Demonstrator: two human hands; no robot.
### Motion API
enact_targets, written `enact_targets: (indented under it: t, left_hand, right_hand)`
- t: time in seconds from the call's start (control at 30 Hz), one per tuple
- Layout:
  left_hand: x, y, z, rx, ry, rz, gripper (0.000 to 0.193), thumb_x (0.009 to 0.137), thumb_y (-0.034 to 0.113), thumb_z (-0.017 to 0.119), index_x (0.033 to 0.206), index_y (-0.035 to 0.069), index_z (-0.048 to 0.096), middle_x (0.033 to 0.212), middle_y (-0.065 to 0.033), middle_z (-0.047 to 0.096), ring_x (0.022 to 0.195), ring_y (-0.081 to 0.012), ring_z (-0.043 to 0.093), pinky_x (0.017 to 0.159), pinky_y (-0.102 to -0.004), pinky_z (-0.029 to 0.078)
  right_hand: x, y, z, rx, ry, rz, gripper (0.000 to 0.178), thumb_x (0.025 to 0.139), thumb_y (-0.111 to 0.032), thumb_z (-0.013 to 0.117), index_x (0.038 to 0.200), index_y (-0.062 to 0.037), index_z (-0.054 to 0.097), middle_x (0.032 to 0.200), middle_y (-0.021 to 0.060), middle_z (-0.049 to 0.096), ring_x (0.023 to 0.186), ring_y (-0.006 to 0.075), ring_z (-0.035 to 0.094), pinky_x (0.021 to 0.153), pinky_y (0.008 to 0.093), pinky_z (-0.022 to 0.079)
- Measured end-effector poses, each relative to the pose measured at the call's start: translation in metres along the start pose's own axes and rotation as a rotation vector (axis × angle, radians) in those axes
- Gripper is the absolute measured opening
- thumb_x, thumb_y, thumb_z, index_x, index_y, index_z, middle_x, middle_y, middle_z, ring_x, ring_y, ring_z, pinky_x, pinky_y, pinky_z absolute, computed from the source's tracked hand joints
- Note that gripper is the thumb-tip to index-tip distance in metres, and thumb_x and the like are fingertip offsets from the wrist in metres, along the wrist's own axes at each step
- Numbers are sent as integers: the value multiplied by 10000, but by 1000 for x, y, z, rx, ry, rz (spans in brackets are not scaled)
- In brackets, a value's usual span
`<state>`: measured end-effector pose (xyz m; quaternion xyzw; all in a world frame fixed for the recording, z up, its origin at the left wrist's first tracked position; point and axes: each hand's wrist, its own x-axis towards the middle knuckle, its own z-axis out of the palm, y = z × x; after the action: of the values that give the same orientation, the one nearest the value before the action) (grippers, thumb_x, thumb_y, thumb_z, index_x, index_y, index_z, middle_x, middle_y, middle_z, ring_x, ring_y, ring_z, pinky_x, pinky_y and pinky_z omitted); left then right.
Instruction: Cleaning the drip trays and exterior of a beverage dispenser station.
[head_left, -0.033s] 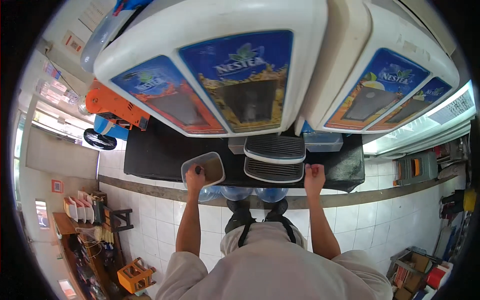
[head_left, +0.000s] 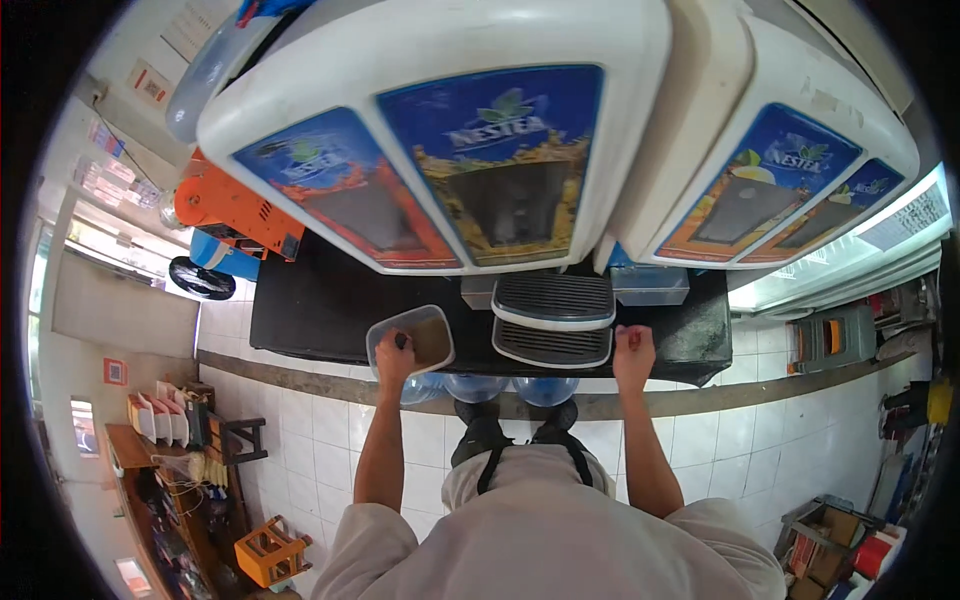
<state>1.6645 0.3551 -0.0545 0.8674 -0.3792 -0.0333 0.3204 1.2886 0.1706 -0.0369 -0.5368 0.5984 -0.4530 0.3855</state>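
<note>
My left hand (head_left: 392, 358) is closed at the near left part of a translucent plastic container (head_left: 447, 362) on the black counter. A small dark piece (head_left: 401, 340) shows at its fingers; its kind is not clear. Brownish stuff, liquid or powder, covers the container's bottom. To the right, my right hand (head_left: 634, 358) is closed at the counter's front edge, beside the drip trays. What its fingers hold, if anything, I cannot make out. An upper drip tray (head_left: 553, 297) and a lower drip tray (head_left: 550, 342), both with dark ribbed grilles, sit one behind the other.
Two big white drink dispensers (head_left: 330, 85) with coloured panels overhang the black counter (head_left: 310, 310). An orange machine (head_left: 235, 210) stands at the far left. A clear box (head_left: 648, 287) lies behind the trays. Blue water bottles (head_left: 545, 390) show below the counter; an orange stool (head_left: 270, 552) stands behind left.
The whole view has shifted very slightly. My right hand's fingers have turned a little; the left hand stays at the container.
</note>
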Motion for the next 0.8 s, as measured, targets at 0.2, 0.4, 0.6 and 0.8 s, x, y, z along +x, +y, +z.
enact_targets:
  t: [0.2,0.4,0.6,0.8]
  left_hand:
    - [7,-13,17,23,-47,162,153,760,162,631,835,31,602,887,-189,600,863,-391,565,772,-461,454]
    - [5,-25,3,-19,-136,195,212,755,206,640,870,34,594,870,-175,590,850,-374,555,793,-458,455]
    - [0,-35,-10,-33,-209,250,254,707,184,667,904,58,568,960,-123,557,946,-332,524,826,-423,449]
    - [5,-42,-5,-111,-265,261,306,690,167,672,939,37,550,963,-161,543,956,-339,515,853,-420,433]
  right_hand:
    - [-35,-26,56,39,-223,-181,56,813,-45,600,818,-30,546,698,48,584,633,114,542,606,253,440]
    - [-90,-96,226,171,-970,21,107,848,-68,604,941,-20,581,729,41,594,662,124,590,583,226,475]
    - [-75,-110,407,-248,-794,-241,216,811,-130,610,999,-28,583,885,92,607,776,244,618,700,357,529]
    - [-34,-91,511,-832,-659,-816,392,753,-159,638,1107,-33,525,1075,137,547,1008,330,540,811,424,488]
